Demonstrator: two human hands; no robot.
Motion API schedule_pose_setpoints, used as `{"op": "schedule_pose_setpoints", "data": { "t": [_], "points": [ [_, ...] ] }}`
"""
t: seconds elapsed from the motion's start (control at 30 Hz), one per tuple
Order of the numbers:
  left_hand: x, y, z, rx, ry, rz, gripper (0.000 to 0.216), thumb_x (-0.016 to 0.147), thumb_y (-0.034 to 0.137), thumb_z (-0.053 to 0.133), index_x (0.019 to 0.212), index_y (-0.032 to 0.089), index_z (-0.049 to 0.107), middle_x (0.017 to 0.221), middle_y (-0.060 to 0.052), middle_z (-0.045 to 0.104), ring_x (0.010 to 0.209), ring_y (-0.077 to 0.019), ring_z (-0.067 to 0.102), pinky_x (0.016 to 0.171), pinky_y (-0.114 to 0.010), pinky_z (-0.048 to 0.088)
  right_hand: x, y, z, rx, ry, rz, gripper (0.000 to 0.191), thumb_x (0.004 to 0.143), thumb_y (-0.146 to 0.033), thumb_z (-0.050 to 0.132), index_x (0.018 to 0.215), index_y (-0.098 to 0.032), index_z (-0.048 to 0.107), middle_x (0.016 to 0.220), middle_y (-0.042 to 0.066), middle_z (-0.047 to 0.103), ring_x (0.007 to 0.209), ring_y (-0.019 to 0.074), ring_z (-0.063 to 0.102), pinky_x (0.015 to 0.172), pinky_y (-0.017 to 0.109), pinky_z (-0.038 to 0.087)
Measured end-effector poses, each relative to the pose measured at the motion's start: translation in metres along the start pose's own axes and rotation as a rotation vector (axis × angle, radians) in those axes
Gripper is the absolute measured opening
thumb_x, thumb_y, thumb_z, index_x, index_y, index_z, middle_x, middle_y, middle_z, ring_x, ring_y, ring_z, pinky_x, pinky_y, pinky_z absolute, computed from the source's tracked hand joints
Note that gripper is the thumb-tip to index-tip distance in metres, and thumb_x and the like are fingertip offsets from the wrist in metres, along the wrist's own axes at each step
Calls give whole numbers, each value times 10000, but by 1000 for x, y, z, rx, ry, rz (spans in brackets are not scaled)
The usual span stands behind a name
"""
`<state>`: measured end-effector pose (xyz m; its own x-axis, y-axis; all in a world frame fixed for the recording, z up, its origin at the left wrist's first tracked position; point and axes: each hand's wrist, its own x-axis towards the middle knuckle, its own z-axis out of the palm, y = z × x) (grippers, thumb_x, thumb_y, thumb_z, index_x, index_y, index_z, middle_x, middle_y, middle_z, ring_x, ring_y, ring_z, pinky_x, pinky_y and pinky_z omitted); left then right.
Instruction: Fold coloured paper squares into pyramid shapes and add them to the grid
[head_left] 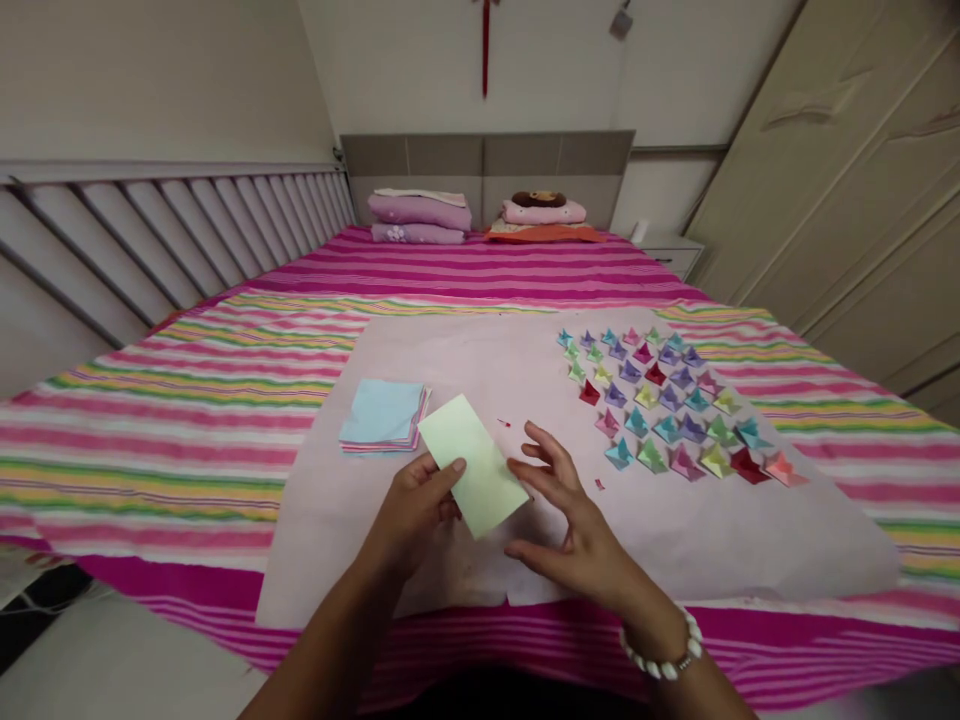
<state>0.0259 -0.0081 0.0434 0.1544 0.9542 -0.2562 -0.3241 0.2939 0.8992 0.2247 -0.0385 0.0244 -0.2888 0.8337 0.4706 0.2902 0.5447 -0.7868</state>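
Observation:
A pale green sheet of paper (480, 470), rectangular and perhaps folded, is held above the big pale paper sheet (450, 350). My left hand (420, 500) grips its left edge, thumb on top and fingers beneath. By the opposite edge is my right hand (559, 500), thumb and fingers spread apart; a fingertip comes close to the paper, though contact is hard to tell. Left of the green paper lies a stack of coloured square papers (384, 412), light blue on top. Several folded paper boats (666, 428) in many colours stand in rows on the right.
Two small red-and-white scraps (504, 423) lie near the middle of the pale sheet. The striped bed cover (187, 400) surrounds it. Folded bedding (420, 212) and a pink pile (544, 212) rest against the headboard (480, 155). A metal railing (187, 235) runs along the left.

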Motion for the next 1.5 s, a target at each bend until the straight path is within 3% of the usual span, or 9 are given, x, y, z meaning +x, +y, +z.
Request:
{"op": "schedule_pose_setpoints", "data": {
  "t": [0.17, 0.37, 0.5, 0.6, 0.93, 1.03, 1.13, 1.33, 1.5],
  "points": [
    [-6, 2, 4, -31, -104, -33, 411, 689, 349, 771, 1032, 137, 694, 968, -128, 743, 804, -236, 704, 696, -340, 554, 0, 0, 7, -252, 67, -120, 379, 853, -191, 569, 1178, -370, 643, 1564, -24, 207, 1354, 329, 331, 1024, 537, 375],
    [-12, 2, 4, -32, -137, -15, 395, 720, 313, 752, 1062, 129, 683, 1020, -144, 736, 882, -260, 700, 748, -360, 561, 3, 1, 8, -179, 177, -165, 239, 837, -181, 562, 948, -314, 728, 1472, 9, 395, 1289, 319, 418, 952, 508, 434],
    [-12, -1, 4, -34, -161, -15, 388, 742, 309, 734, 1080, 133, 664, 1066, -145, 722, 907, -252, 694, 754, -341, 561, 5, -1, 11, -24, 208, -55, 126, 823, -211, 632, 882, -274, 724, 1392, 61, 493, 1228, 296, 493, 933, 456, 452],
    [-13, -3, 7, -21, -165, -5, 339, 769, 316, 710, 1058, 142, 665, 1091, -135, 713, 938, -241, 683, 764, -328, 558, 9, -2, 15, 148, 267, 81, 44, 816, -250, 670, 810, -234, 711, 1156, 92, 641, 1057, 257, 602, 888, 407, 478],
    [-13, -8, 12, 137, -149, 91, 303, 750, 300, 735, 1024, 179, 689, 978, -70, 739, 897, -185, 666, 757, -269, 514, 14, -3, 34, 573, 378, 454, 200, 728, -328, 760, 701, -192, 616, 681, -6, 644, 651, 148, 593, 619, 264, 474],
    [-9, -12, 10, 174, -72, 127, 247, 787, 345, 686, 947, 158, 706, 860, -52, 736, 760, -146, 645, 723, -264, 504, 14, -4, 38, 663, 414, 462, 268, 679, -291, 800, 857, -208, 618, 696, -25, 649, 642, 140, 603, 631, 267, 481],
    [-9, -11, 9, 221, -56, 124, 229, 771, 354, 692, 868, 147, 708, 754, -29, 706, 680, -126, 601, 679, -255, 487, 16, -5, 36, 727, 407, 473, 549, 652, -258, 819, 1146, -231, 581, 764, -20, 680, 699, 150, 630, 669, 275, 491],
    [-14, -5, 13, 270, -124, 171, 189, 750, 311, 702, 844, 148, 687, 726, -14, 676, 707, -140, 599, 689, -265, 477, 20, -4, 29, 868, 286, 541, 259, 647, -252, 821, 855, -180, 684, 765, 16, 713, 677, 140, 634, 659, 257, 493],
    [-14, -5, 17, 202, -69, 206, 254, 705, 264, 733, 884, 159, 587, 788, -19, 691, 672, -124, 601, 651, -256, 483, 22, -5, 32, 1049, 292, 546, 608, 611, -170, 830, 1171, -218, 597, 919, 31, 740, 809, 189, 684, 753, 294, 517]
  ]
}}
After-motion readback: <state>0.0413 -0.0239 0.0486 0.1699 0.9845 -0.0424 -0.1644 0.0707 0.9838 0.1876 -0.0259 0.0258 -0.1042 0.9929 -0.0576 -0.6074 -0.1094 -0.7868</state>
